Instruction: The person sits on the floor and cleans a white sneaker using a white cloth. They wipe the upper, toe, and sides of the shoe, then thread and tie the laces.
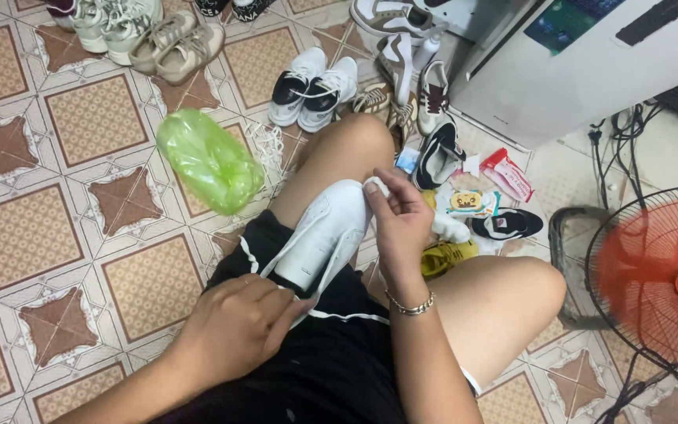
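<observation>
The left hand (pixel 237 326) grips the heel of a white leather sneaker (pixel 322 234) resting on the thigh; the right hand (pixel 402 224) pinches a small white wipe (pixel 376 186) against its toe.

Patterned brown tile floor (pixel 49 235); red fan (pixel 657 275) beside white cabinet (pixel 559 86).

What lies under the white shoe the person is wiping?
The white shoe rests on the person's thigh and black shorts. Its sole and the lap beneath are covered from view.
</observation>
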